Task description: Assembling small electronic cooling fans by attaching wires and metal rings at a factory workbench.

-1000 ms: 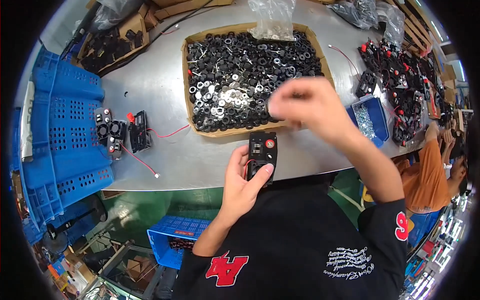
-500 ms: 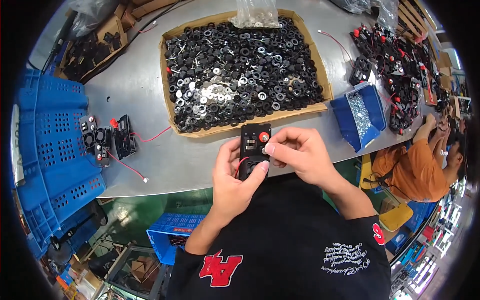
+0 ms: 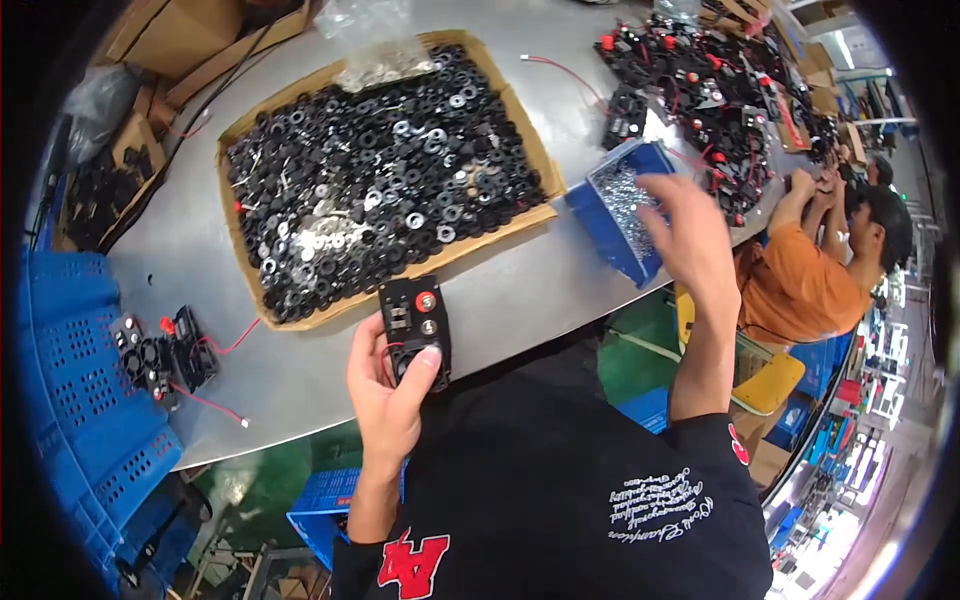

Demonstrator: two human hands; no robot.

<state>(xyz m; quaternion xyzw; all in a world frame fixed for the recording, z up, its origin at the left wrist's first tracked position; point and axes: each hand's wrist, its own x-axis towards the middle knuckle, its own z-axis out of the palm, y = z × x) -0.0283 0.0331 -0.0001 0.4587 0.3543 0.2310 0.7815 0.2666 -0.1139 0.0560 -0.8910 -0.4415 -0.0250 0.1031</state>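
Note:
My left hand is closed around a black plastic module with its thumb on the lower front. The module has a red ring with a metal stud, a second silver stud below it, metal contacts and a red wire. My right hand is over the right side of a blue bin, fingers apart and slightly blurred. I see nothing between them. Small shiny metal fasteners fill the bin; their exact kind is too small to tell.
A shallow cardboard tray of black and silver rings lies ahead, with a clear bag on it. Finished-looking black modules pile up at far right. Blue crates stand left. A person in orange sits at right.
My right hand has left the module and moved right to the blue bin. A silver stud now shows below the red ring. The whole view has shifted and tilted.

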